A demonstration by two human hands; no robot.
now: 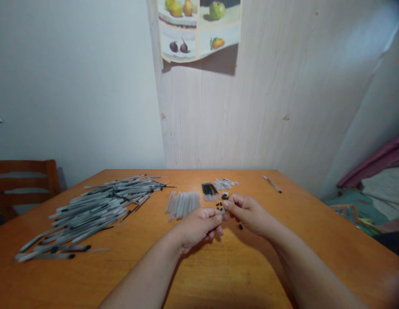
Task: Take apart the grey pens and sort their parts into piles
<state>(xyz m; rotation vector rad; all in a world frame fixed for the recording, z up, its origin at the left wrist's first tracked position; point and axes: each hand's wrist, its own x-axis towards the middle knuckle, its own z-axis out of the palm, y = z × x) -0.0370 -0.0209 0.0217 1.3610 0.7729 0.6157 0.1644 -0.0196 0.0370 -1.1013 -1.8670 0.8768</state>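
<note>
My left hand [204, 225] is closed in a pinch, with a small pale pen part [223, 211] at its thumb and fingertips. Close against it, my right hand [246, 211] pinches with thumb and forefinger; whatever lies between those fingers is too small to make out. Small black plugs [219, 204] lie on the table just beyond the fingertips, and one black plug [240, 226] sits apart below my right hand. Behind the hands is a row of black-and-white pen refills or tips [208, 191]. Short translucent pieces [225, 183] are scattered beside that row.
Translucent pen barrels [184, 205] lie side by side left of my hands. A large heap of pens [99, 210] covers the left of the wooden table [212, 274]. One pen [272, 184] lies at the far right. A wooden chair [25, 180] stands at the left.
</note>
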